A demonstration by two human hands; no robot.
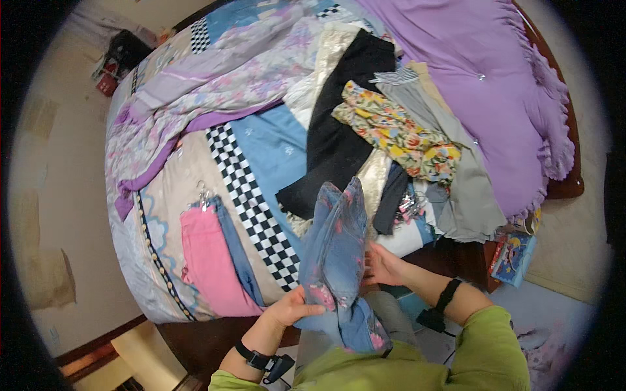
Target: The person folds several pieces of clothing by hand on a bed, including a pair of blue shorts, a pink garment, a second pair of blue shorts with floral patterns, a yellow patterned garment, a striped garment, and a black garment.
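Blue denim jeans with pink floral patches (pixel 342 259) are held up in front of me, partly folded, the upper end over the bed's edge. My left hand (pixel 297 307) grips their left side, thumb on the front of the cloth. My right hand (pixel 384 266) is at their right side, its fingers partly hidden behind the denim. To the left on the bed lie pink trousers (pixel 217 259) over blue jeans (pixel 239 249), with a metal clip hanger (pixel 203 195) at the top. Beyond the held jeans are black trousers (pixel 337 107) and a yellow floral garment (pixel 398 132).
A rumpled floral quilt (pixel 234 73) covers the bed's far left. Grey trousers (pixel 462 181) and a purple ruffled pillow or cover (pixel 469 93) lie right. Clips (pixel 410 205) are heaped near the front edge. A blue patterned box or bag (pixel 513 259) stands beside the bed.
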